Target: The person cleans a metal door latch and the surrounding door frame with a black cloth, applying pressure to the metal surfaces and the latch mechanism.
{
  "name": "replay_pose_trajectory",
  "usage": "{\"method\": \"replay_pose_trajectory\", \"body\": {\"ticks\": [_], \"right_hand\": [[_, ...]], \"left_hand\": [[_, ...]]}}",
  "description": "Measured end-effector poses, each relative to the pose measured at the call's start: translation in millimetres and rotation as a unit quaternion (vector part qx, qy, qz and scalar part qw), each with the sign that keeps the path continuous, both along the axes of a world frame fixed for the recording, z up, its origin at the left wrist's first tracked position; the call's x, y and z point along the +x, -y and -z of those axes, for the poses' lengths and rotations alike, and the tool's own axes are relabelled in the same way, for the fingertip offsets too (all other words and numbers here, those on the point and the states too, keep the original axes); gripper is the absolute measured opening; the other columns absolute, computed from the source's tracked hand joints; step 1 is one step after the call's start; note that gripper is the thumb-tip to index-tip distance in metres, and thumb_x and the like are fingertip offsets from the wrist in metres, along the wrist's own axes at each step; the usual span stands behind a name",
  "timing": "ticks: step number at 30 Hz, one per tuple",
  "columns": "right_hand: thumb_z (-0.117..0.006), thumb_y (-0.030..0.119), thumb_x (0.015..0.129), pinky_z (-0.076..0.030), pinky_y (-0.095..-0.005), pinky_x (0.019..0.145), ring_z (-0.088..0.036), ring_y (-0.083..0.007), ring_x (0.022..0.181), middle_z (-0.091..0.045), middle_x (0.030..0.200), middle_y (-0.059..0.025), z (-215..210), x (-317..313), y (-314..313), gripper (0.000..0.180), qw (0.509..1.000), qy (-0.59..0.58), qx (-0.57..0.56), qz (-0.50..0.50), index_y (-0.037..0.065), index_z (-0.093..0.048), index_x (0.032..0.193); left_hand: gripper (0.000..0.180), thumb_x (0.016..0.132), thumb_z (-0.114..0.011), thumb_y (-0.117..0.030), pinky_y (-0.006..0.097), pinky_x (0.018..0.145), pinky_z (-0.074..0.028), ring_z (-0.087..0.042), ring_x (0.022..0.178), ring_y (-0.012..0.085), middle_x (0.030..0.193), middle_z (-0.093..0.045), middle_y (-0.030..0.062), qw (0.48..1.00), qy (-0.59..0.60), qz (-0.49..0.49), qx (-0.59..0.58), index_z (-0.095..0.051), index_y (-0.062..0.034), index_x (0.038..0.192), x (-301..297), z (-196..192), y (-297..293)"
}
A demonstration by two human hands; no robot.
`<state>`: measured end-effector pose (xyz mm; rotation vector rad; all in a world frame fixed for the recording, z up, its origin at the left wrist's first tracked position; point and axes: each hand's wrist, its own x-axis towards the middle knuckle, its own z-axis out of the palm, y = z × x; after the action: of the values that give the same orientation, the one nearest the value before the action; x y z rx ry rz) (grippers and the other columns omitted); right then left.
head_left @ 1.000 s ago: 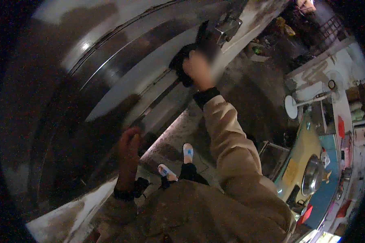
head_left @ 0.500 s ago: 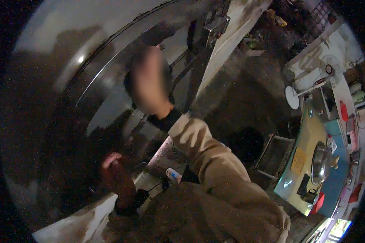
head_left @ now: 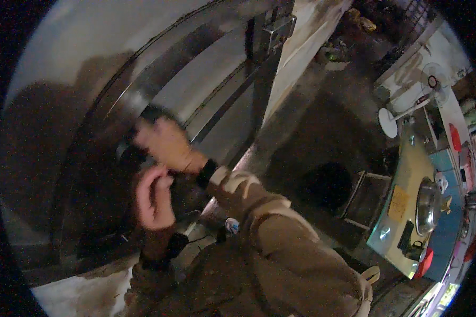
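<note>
My right hand reaches up and left across a dark, glossy door. Its fingers are blurred by motion and press over something black that shows past the hand's edge; its kind cannot be made out. Just below, my left hand is raised close to the right wrist, fingers loosely bent with a gap between them and the thumb. Nothing shows in it. Both arms wear brown sleeves with dark cuffs. A metal latch sits at the door's upper right edge.
Past a pale wall, a glass-topped table at the right carries a metal basin and a dark mug. A white fan stands behind it. Beside the table is a low rectangular frame on the floor.
My right hand has moved down and left along the door with the black thing. My left hand has risen toward it. The view has shifted slightly.
</note>
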<state>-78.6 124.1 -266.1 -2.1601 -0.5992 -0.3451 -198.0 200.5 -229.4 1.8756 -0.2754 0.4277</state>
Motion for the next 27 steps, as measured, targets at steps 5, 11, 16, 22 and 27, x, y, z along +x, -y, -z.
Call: {"method": "replay_pose_trajectory", "body": {"ticks": [5, 11, 16, 22, 27], "right_hand": [[-0.056, 0.002, 0.069, -0.023, -0.0398, 0.106, -0.019, -0.0416, 0.129, -0.016, 0.139, -0.0293, 45, 87, 118, 0.073, 0.954, 0.143, 0.083, 0.249, -0.008, -0.021, 0.132], [-0.057, 0.017, 0.070, -0.034, -0.0398, 0.099, -0.033, -0.0442, 0.121, -0.024, 0.135, -0.0300, 37, 134, 173, 0.073, 0.941, -0.020, 0.097, 0.324, -0.011, -0.024, 0.129], [-0.050, 0.023, 0.073, -0.046, -0.0433, 0.085, -0.055, -0.0405, 0.099, -0.051, 0.112, -0.0259, 24, 137, 182, 0.049, 0.905, -0.196, -0.067, 0.370, -0.008, -0.046, 0.111], [-0.055, 0.025, 0.076, -0.051, -0.0427, 0.071, -0.060, -0.0386, 0.085, -0.057, 0.093, -0.0243, 45, 90, 165, 0.036, 0.946, -0.124, -0.126, 0.272, -0.005, -0.051, 0.096], [-0.057, 0.003, 0.069, -0.045, -0.0387, 0.085, -0.051, -0.0345, 0.106, -0.053, 0.108, -0.0234, 60, 39, 144, 0.049, 0.968, -0.121, 0.211, 0.068, 0.001, -0.045, 0.116]], "left_hand": [[0.028, 0.084, -0.052, -0.005, 0.032, 0.084, -0.041, -0.053, 0.095, 0.0245, 0.106, -0.054, 0.0125, 0.983, 0.003, 0.099, 0.156, -0.052, -0.0046, 0.112, 64, -6, 62], [0.032, 0.083, -0.054, -0.007, 0.034, 0.086, -0.041, -0.051, 0.100, 0.0288, 0.111, -0.052, 0.0140, 0.977, 0.023, 0.071, 0.198, -0.051, -0.0047, 0.114, 128, 15, 89], [0.035, 0.082, -0.055, -0.008, 0.036, 0.089, -0.040, -0.049, 0.105, 0.0300, 0.116, -0.050, 0.0160, 0.973, 0.014, 0.054, 0.224, -0.050, -0.0054, 0.117, 147, 27, 89], [0.036, 0.084, -0.053, -0.011, 0.036, 0.092, -0.037, -0.048, 0.108, 0.0313, 0.118, -0.050, 0.0177, 0.965, 0.045, 0.036, 0.258, -0.048, -0.0051, 0.120, 155, 49, 77], [0.041, 0.086, -0.051, -0.019, 0.040, 0.097, -0.033, -0.044, 0.112, 0.0362, 0.122, -0.047, 0.0204, 0.964, 0.028, 0.043, 0.260, -0.044, -0.0015, 0.122, 163, 51, 101]]}}
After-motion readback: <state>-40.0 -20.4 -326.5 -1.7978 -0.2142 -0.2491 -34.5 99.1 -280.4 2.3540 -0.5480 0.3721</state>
